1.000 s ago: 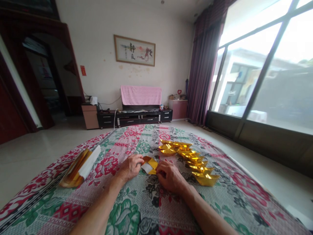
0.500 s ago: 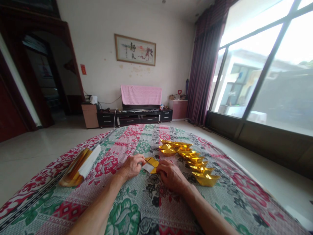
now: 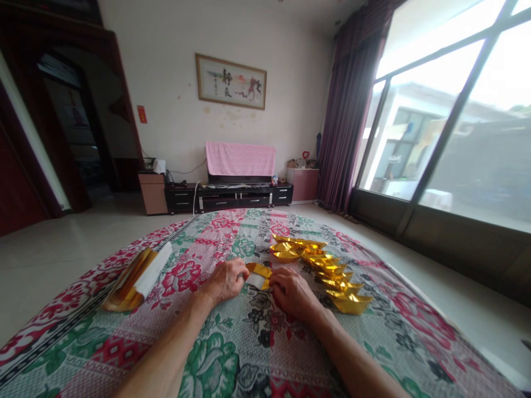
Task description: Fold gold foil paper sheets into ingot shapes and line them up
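Note:
Between my hands, low over the flowered cloth, is a partly folded sheet of gold foil paper (image 3: 259, 278) with a white patch showing in its middle. My left hand (image 3: 227, 281) pinches its left end, fingers closed. The right end is gripped by my right hand (image 3: 292, 292), its fingers curled and partly hiding the edge. Just beyond and to the right lie several folded gold paper ingots (image 3: 349, 302), boat-shaped and set in a slanting row. To the left of my left hand rests a stack of gold and white paper sheets (image 3: 139, 281), bent over.
A round bed or table surface under a flowered cloth (image 3: 211, 365) spreads below my arms. Across the floor (image 3: 37, 265) stand a low black cabinet (image 3: 236, 200) and a screen under a pink cloth (image 3: 240, 158). A purple curtain (image 3: 344, 121) hangs by large windows at right.
The gold paper between my hands has turned to lie straighter, its white patch now more level. Both hands have moved slightly apart, the right one a little rightward.

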Demonstrator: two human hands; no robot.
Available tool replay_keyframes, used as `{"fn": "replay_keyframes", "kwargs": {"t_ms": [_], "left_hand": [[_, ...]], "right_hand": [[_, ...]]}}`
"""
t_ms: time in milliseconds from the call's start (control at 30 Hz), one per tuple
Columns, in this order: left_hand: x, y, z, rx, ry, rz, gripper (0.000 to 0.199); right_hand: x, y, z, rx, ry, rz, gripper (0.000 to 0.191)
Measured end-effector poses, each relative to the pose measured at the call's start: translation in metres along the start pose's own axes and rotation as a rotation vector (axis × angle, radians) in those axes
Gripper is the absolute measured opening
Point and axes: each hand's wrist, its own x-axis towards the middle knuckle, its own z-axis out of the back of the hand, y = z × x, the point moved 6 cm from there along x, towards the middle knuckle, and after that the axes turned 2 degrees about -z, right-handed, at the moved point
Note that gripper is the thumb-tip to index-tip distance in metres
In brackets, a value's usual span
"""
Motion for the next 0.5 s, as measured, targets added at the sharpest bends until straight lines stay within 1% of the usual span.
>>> {"fn": "replay_keyframes", "kwargs": {"t_ms": [100,233,300,400,500], "left_hand": [[-0.0004,0.0015,0.003,0.001,-0.066,0.021,0.028],[-0.0008,0.005,0.0047,-0.036,-0.151,0.017,0.049],[-0.0007,0.0061,0.0024,-0.049,-0.135,-0.001,0.052],[-0.0006,0.0051,-0.0021,-0.044,-0.067,-0.036,0.04],[-0.0009,0.0034,-0.0019,-0.03,-0.055,-0.036,0.036]], "right_hand": [[-0.0002,-0.0008,-0.0002,0.0,-0.01,-0.008,0.019],[-0.0001,-0.0011,0.0001,0.003,-0.019,-0.011,0.019],[0.0003,-0.001,0.0008,0.008,-0.019,-0.012,0.018],[0.0009,-0.001,0.0015,0.015,-0.014,-0.009,0.018],[0.0012,-0.0022,0.0016,0.011,-0.008,-0.012,0.017]]}}
